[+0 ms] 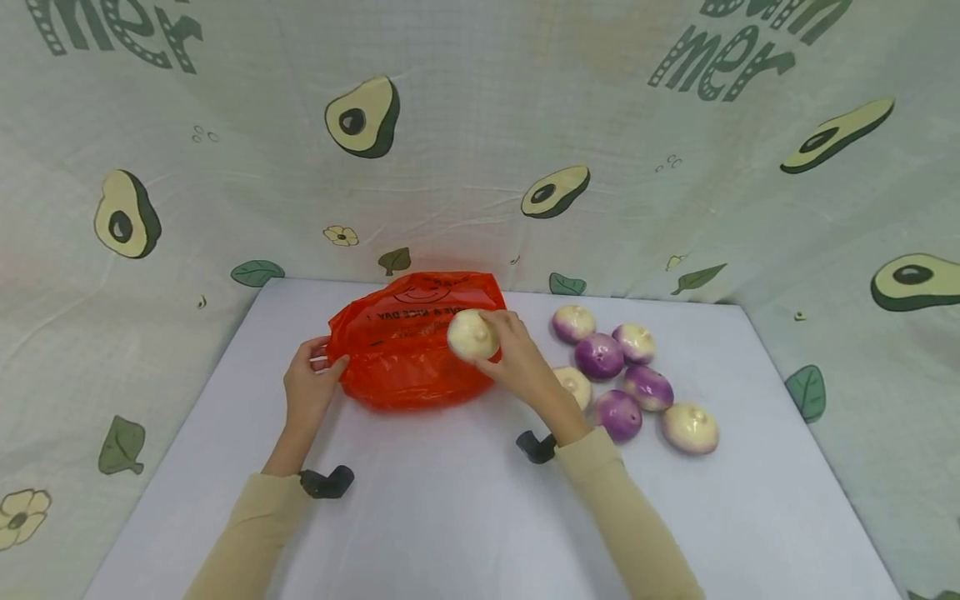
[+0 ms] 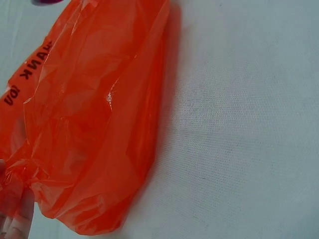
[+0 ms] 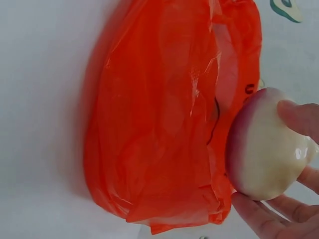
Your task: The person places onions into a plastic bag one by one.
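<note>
Left hand (image 1: 308,390): grip pinching left edge of red plastic bag (image 1: 408,377), which sits on white worktop (image 1: 427,500). Right hand (image 1: 521,354): grip closed around one purple-and-white turnip (image 1: 471,335), thumb and fingertips on its sides; in the head view it overlaps the bag's right part. Seven other turnips (image 1: 599,357) clustered on worktop, right of bag. Avocado-print cloth (image 1: 457,108) behind.
</note>
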Demonstrator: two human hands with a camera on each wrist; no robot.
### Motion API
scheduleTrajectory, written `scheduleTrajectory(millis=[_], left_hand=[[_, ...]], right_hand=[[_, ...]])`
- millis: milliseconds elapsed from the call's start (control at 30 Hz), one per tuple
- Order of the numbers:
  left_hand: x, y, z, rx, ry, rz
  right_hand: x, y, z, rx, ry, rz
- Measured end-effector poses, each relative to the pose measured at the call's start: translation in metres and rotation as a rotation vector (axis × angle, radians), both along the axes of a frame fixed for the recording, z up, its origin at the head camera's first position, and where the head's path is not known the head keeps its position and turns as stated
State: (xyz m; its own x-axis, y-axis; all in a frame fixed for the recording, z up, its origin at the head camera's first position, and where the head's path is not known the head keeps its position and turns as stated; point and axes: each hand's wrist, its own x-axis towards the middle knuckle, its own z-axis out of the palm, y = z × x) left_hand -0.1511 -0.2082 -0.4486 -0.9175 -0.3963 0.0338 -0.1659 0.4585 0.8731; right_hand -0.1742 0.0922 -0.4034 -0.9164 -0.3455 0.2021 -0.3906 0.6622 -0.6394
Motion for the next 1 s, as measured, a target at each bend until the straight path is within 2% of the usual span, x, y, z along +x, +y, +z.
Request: scheduleTrajectory(millis=[233, 367, 667, 867, 1000], left_hand=[[0.001, 0.001, 0.002, -0.020, -0.007, -0.016], [0.002, 0.000, 0.003, -0.020, -0.013, -0.020], [0.002, -0.001, -0.001, -0.021, -0.011, -0.018], [0.002, 0.001, -0.001, -0.013, -0.006, -0.023], [0.002, 0.002, -0.001, -0.015, -0.009, -0.022]], right_hand=[[-0.014, -0.008, 0.002, 0.130, 0.003, 0.064], [-0.020, -0.011, 0.000, 0.171, -0.009, 0.092], [-0.032, -0.024, -0.007, 0.302, -0.152, 0.063], [-0.035, -0.028, -0.011, 0.398, -0.176, 0.058], [-0.037, -0.029, -0.010, 0.423, -0.185, 0.075]])
